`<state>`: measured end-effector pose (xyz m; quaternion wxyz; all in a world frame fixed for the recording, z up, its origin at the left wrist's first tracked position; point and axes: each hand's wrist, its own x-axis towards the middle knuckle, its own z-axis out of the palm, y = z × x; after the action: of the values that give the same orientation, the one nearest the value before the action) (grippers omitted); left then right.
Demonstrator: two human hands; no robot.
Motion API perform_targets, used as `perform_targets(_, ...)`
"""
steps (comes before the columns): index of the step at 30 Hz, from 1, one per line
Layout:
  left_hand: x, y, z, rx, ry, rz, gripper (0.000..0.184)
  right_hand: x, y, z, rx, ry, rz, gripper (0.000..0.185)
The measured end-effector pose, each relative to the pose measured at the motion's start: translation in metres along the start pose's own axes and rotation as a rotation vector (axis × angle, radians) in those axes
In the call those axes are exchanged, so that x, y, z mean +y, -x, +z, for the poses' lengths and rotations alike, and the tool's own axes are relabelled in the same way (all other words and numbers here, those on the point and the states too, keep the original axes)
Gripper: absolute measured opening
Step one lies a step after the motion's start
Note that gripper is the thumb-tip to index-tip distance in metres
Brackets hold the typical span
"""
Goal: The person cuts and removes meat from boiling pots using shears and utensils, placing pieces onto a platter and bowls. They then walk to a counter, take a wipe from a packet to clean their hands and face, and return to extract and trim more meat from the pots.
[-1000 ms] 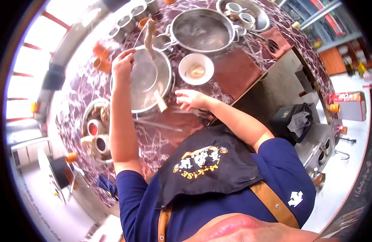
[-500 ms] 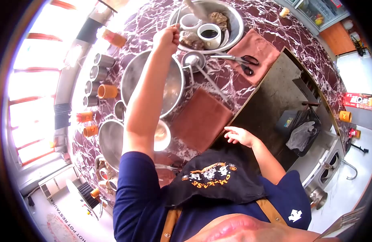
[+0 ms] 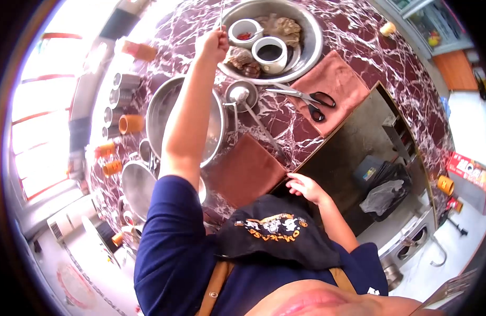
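My left hand (image 3: pixel 213 46) is closed around a thin metal rod (image 3: pixel 222 15), whose far end runs out of the top of the view. Right of this hand stands a large steel basin (image 3: pixel 317 45) with chunks of cooked meat (image 3: pixel 283 30), a white cup (image 3: pixel 236 30) with something red inside and another white cup (image 3: pixel 277 66) of dark liquid. Under my left forearm is a big steel pot (image 3: pixel 157 113), partly hidden. My right hand (image 3: pixel 306 188), fingers stretched and holding nothing, hovers by the counter's inner edge, near a brown cloth (image 3: pixel 248 171).
Black-handled scissors (image 3: pixel 316 105) lie on another brown cloth (image 3: pixel 335 87). A ladle (image 3: pixel 266 131) rests with its bowl in a small round dish (image 3: pixel 242 95). Steel cups (image 3: pixel 128 80) and orange cups (image 3: pixel 131 124) line the left side. Black bags (image 3: pixel 387 192) sit in the counter's opening.
My left hand has shifted slightly left, and a blurred brown shape over the basin is gone, showing the cup's red contents. The whole view has shifted; my right hand stays by the counter edge.
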<state>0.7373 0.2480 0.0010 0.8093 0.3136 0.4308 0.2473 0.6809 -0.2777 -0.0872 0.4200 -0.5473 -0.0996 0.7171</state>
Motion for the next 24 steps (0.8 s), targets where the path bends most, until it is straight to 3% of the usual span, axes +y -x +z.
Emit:
perform_targets(2,0.011,0.080,-0.048,-0.018,-0.073,0.125,0.020,-0.038,-0.024,0.021,-0.158,0.099,-0.086,0.043)
perform_targets(5,0.028,0.228,-0.148,0.125,-0.170,0.210,0.023,-0.085,-0.066,0.078,-0.393,0.337,-0.142,0.039)
perform_targets(8,0.011,0.379,-0.250,0.434,-0.044,0.379,0.026,-0.103,-0.104,0.158,-0.677,0.509,-0.098,0.036)
perform_targets(10,-0.018,0.480,-0.316,0.750,-0.013,0.518,0.025,-0.103,-0.107,0.226,-0.789,0.524,0.013,0.032)
perform_targets(13,-0.093,0.603,-0.399,1.200,0.052,0.618,0.022,-0.070,-0.118,0.325,-0.744,0.394,0.219,0.031)
perform_targets(15,-0.142,0.653,-0.429,1.422,0.034,0.529,0.020,-0.036,-0.141,0.377,-0.697,0.335,0.385,0.055)
perform_targets(20,-0.216,0.680,-0.487,1.385,0.244,0.457,0.021,0.026,-0.151,0.489,-0.646,0.269,0.532,0.094)
perform_targets(22,-0.220,0.672,-0.501,1.300,0.268,0.466,0.020,0.045,-0.157,0.528,-0.626,0.094,0.564,0.081)
perform_targets(24,-0.214,0.663,-0.514,1.233,0.267,0.455,0.020,0.057,-0.177,0.557,-0.533,-0.034,0.515,0.049)
